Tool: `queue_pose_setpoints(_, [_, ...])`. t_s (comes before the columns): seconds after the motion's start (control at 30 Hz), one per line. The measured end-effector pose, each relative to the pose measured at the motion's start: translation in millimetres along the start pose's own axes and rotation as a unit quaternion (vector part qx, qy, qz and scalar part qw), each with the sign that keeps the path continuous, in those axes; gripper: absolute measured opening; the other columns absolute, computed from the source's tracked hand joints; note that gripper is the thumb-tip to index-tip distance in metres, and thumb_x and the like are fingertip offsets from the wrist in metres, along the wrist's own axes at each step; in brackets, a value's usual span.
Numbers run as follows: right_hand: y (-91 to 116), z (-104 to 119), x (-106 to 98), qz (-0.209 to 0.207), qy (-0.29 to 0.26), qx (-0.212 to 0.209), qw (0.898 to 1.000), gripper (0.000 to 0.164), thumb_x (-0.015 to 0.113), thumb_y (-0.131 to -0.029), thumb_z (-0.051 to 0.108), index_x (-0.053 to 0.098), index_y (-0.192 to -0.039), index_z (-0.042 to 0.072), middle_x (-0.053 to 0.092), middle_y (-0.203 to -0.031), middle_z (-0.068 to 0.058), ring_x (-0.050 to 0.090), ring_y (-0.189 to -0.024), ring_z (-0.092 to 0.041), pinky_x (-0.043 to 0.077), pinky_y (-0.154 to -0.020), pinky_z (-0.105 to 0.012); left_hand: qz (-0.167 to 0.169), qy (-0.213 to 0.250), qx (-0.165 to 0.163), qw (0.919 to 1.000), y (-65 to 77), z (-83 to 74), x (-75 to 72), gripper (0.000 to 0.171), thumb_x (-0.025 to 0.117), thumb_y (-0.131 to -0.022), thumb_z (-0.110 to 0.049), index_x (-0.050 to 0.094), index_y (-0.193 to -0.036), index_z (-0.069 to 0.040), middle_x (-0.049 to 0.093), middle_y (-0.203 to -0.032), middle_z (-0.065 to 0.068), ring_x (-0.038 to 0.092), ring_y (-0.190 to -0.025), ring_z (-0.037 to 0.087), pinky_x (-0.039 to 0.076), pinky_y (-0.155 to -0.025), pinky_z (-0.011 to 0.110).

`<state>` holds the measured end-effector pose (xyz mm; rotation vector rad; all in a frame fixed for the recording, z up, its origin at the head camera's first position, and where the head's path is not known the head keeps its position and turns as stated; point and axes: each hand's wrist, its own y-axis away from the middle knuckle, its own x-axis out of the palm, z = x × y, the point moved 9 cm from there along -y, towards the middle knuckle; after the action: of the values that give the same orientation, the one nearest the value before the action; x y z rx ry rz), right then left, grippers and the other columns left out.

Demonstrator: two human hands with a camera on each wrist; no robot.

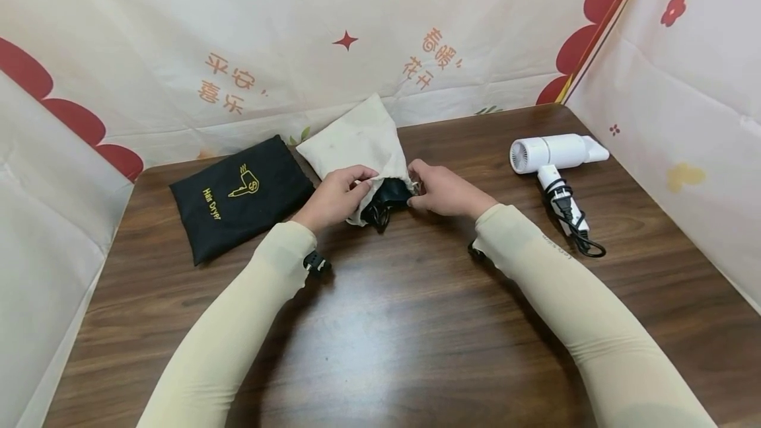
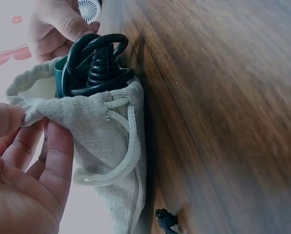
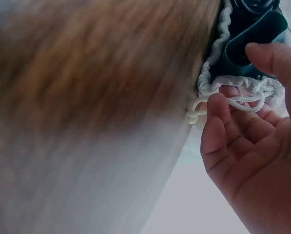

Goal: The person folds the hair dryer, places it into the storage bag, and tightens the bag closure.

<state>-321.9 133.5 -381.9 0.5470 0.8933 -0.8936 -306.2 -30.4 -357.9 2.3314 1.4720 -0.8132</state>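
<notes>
A cream cloth drawstring bag [image 1: 359,141] lies at the back of the table, its mouth facing me. Inside the mouth shows a dark green item [image 3: 257,39] with a curved edge and a looped black cord [image 2: 99,87]; the rest of it is hidden in the bag. My left hand [image 1: 340,197] pinches the bag's rim on the left side. At the right side of the mouth, my right hand [image 1: 442,189] holds the rim, fingers outside by the white drawstring [image 3: 245,100] and thumb against the dark green item.
A flat black pouch [image 1: 244,197] printed "Hair Dryer" lies left of the bag. On the right is a white hair dryer [image 1: 559,154] with its black cord wrapped around the handle. Fabric walls [image 1: 267,38] border the wooden table [image 1: 368,349].
</notes>
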Motion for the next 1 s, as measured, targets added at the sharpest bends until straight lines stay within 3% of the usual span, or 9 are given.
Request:
queue_pose_setpoints(0.13, [1,7,1,-0.006,0.02,-0.013,1.0,0.026,0.07,-0.088,0.015,0.049,-0.101,0.009,0.054,-0.077,-0.003,0.05,-0.068,-0.02,0.042,-0.066,-0.036,0.005,-0.002,-0.004,1.0,1.2,0.6,-0.4,0.026,0.049,-0.105,-0.021,0.067,-0.124,-0.017,0.056,-0.073,0.006,0.049,-0.06,0.02,0.043,-0.056,0.033])
queue_pose_setpoints(0.33, [3,19,1,-0.026,0.066,-0.027,0.997,0.013,0.065,-0.086,0.009,0.051,-0.086,0.011,0.049,-0.067,0.0,0.045,-0.061,-0.018,0.038,-0.06,-0.033,0.001,-0.017,0.003,0.9999,0.6,1.6,-2.3,0.027,0.049,-0.105,-0.022,0.067,-0.125,-0.017,0.064,-0.09,0.003,0.051,-0.065,0.019,0.044,-0.061,0.034])
queue_pose_setpoints(0.63, [9,22,1,-0.023,0.092,-0.005,0.995,0.016,0.06,-0.086,0.01,0.048,-0.076,0.011,0.037,-0.064,0.001,0.036,-0.057,-0.016,0.032,-0.057,-0.032,-0.008,-0.007,-0.008,0.9999,2.7,3.9,-5.7,0.026,0.05,-0.105,-0.023,0.067,-0.125,-0.019,0.067,-0.105,-0.002,0.051,-0.066,0.021,0.045,-0.066,0.036])
queue_pose_setpoints(0.73, [13,21,-1,-0.035,0.109,0.007,0.993,0.018,0.066,-0.086,0.017,0.049,-0.084,0.01,0.042,-0.072,-0.002,0.041,-0.064,-0.019,0.035,-0.06,-0.034,-0.006,-0.011,-0.016,0.9998,4.1,6.3,-6.1,0.027,0.05,-0.105,-0.025,0.066,-0.127,-0.02,0.066,-0.111,-0.003,0.053,-0.071,0.022,0.046,-0.067,0.037])
queue_pose_setpoints(0.8, [15,23,-4,-0.055,0.125,0.002,0.991,0.028,0.072,-0.085,0.024,0.052,-0.096,0.008,0.047,-0.084,-0.006,0.047,-0.074,-0.023,0.04,-0.066,-0.037,-0.005,-0.014,-0.018,0.9997,4.8,7.0,-6.7,0.027,0.05,-0.105,-0.025,0.066,-0.127,-0.02,0.066,-0.114,-0.004,0.055,-0.076,0.021,0.046,-0.068,0.037])
queue_pose_setpoints(0.87, [17,30,-8,-0.083,0.137,-0.02,0.987,0.048,0.079,-0.082,0.029,0.052,-0.114,0.005,0.051,-0.104,-0.012,0.052,-0.091,-0.028,0.045,-0.079,-0.041,-0.004,-0.017,-0.017,0.9997,5.3,7.1,-7.1,0.027,0.051,-0.105,-0.025,0.066,-0.126,-0.019,0.066,-0.114,-0.004,0.057,-0.081,0.019,0.047,-0.07,0.037])
queue_pose_setpoints(1.0, [17,46,-11,-0.113,0.155,-0.074,0.979,0.088,0.084,-0.079,0.03,0.035,-0.148,0.005,0.039,-0.139,-0.023,0.047,-0.12,-0.038,0.043,-0.098,-0.049,0.001,-0.021,-0.009,0.9997,5.8,6.9,-6.4,0.025,0.053,-0.104,-0.025,0.068,-0.122,-0.018,0.067,-0.112,-0.004,0.06,-0.086,0.017,0.05,-0.072,0.036])
